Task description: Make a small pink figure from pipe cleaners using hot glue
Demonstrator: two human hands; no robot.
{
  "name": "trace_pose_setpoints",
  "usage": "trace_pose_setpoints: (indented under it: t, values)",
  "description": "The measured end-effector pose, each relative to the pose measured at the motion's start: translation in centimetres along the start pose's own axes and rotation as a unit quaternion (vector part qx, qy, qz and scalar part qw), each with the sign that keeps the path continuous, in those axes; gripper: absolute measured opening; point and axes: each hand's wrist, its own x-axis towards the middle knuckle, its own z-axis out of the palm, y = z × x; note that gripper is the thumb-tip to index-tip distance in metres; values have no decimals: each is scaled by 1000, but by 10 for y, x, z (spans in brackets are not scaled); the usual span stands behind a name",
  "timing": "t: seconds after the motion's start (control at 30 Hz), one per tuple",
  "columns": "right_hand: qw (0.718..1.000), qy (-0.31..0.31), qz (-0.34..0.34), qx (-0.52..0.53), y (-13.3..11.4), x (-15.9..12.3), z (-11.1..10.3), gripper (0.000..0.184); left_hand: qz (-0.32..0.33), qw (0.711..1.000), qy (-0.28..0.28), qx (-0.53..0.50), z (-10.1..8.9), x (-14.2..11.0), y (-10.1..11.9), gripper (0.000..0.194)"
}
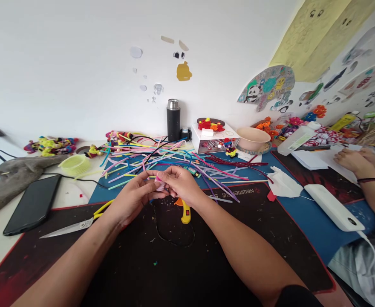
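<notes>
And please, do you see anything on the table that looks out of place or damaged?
Nothing looks clearly spilled or broken. The pipe cleaners lie in a tangled heap, and a loose green scrap lies on the dark mat. What looks like a white face mask lies crumpled at the right, an odd thing among craft materials.

"What colours has the small held piece?"
"Pink and pale lilac."
"The scissors?"
"Yellow handles, silver blades."
"And the pipe cleaners?"
"Pink, purple, mint, blue, some dark red."
"The mat?"
"Black, edged in red."
"The flask?"
"Black, silver on top."
"Anything patterned?"
"The grey wall cutout, with a black-and-white panda and teal patches."
</notes>
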Motion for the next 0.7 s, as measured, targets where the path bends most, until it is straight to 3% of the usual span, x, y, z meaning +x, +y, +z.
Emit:
trace_pose_setpoints:
  t: [0.47, 0.7]
  values:
    - [1000, 0, -2, 2, 2, 1, 0, 56, -10, 1000, 8, -22, 1, 0, 0, 35]
    - [1000, -2, 0, 1, 1, -1, 1, 56, 10, 1000, -4, 29, 1, 1, -1, 41]
